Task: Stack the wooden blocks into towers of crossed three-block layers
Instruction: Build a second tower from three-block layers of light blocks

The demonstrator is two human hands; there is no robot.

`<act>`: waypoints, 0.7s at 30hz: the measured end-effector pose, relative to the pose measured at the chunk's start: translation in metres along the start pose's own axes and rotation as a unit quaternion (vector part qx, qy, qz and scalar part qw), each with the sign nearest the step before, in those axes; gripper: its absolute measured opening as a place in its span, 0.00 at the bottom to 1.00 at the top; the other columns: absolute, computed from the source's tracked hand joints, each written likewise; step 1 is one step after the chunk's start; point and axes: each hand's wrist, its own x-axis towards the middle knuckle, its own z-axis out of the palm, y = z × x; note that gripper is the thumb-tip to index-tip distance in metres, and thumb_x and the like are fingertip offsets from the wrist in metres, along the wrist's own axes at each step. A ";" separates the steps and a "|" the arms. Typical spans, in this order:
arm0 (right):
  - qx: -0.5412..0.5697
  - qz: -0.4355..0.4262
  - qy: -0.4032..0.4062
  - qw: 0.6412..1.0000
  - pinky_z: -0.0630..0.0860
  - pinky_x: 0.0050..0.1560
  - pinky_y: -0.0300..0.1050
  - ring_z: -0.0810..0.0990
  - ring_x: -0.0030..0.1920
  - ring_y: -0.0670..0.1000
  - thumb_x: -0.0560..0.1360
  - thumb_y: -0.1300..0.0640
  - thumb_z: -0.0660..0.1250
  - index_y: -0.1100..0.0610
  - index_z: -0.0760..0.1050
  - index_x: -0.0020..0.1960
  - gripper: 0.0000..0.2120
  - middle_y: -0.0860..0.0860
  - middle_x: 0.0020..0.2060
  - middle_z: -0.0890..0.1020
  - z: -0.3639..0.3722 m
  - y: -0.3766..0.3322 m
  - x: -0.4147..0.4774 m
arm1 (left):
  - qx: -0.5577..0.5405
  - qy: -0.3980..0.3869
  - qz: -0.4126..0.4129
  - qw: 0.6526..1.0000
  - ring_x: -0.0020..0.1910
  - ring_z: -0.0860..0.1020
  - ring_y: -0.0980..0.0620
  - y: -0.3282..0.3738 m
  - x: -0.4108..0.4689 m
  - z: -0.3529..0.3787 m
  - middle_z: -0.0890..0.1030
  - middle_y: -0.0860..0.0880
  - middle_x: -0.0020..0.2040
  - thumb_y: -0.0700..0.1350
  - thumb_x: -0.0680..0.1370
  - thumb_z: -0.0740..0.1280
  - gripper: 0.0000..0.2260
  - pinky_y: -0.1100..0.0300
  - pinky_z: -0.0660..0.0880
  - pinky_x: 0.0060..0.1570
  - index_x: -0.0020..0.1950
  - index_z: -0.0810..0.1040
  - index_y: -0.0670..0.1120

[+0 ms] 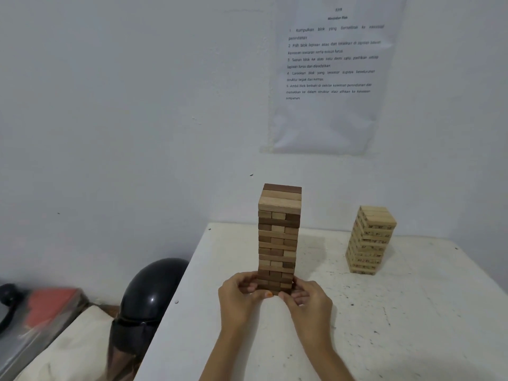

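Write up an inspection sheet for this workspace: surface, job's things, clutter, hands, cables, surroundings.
Surface: white table, scuffed and speckled with dark marks.
Job's things: mixed-brown tower upright near the table's middle; pale tower upright, farther back on the right, apart from it.
Clutter: nothing seen.
Hands: left hand and right hand hold the base of the mixed-brown tower from either side, fingers curled against it.
Cables: nothing seen.
Surroundings: white wall with a printed sheet fixed to it; black helmet beside the table's left edge.
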 end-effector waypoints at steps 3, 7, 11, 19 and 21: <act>-0.002 0.005 0.014 1.000 0.73 0.38 0.27 0.77 0.35 0.47 0.65 0.67 0.78 0.59 0.82 0.55 0.19 0.51 0.37 0.79 -0.009 0.006 0.010 | -0.004 -0.009 0.000 1.000 0.33 0.79 0.56 -0.001 0.006 0.018 0.83 0.49 0.33 0.28 0.58 0.78 0.19 0.63 0.79 0.39 0.43 0.84 0.46; -0.020 0.004 0.028 0.999 0.73 0.38 0.27 0.77 0.35 0.45 0.64 0.66 0.79 0.57 0.82 0.54 0.19 0.48 0.37 0.79 -0.024 0.014 0.023 | 0.007 -0.026 0.011 1.000 0.36 0.82 0.54 0.000 0.011 0.042 0.84 0.51 0.35 0.30 0.59 0.78 0.19 0.60 0.80 0.41 0.46 0.85 0.45; -0.024 0.013 0.038 0.999 0.73 0.38 0.27 0.77 0.35 0.45 0.64 0.67 0.78 0.58 0.82 0.53 0.18 0.49 0.37 0.79 -0.037 0.022 0.035 | -0.010 -0.027 0.001 1.000 0.36 0.82 0.52 0.000 0.013 0.063 0.84 0.49 0.35 0.28 0.59 0.77 0.19 0.61 0.80 0.40 0.45 0.84 0.46; -0.023 0.024 0.032 0.999 0.72 0.37 0.26 0.76 0.35 0.44 0.65 0.67 0.78 0.59 0.82 0.55 0.19 0.50 0.39 0.79 -0.058 0.034 0.055 | -0.040 -0.010 -0.008 0.999 0.34 0.80 0.54 0.003 0.010 0.100 0.83 0.50 0.33 0.29 0.59 0.79 0.21 0.59 0.80 0.41 0.45 0.83 0.47; -0.018 0.026 0.027 0.999 0.72 0.37 0.27 0.76 0.35 0.44 0.65 0.67 0.78 0.58 0.82 0.55 0.19 0.50 0.39 0.79 -0.061 0.035 0.059 | -0.045 -0.003 -0.006 0.999 0.36 0.81 0.54 0.003 0.009 0.105 0.83 0.49 0.34 0.29 0.59 0.78 0.20 0.59 0.80 0.42 0.45 0.83 0.48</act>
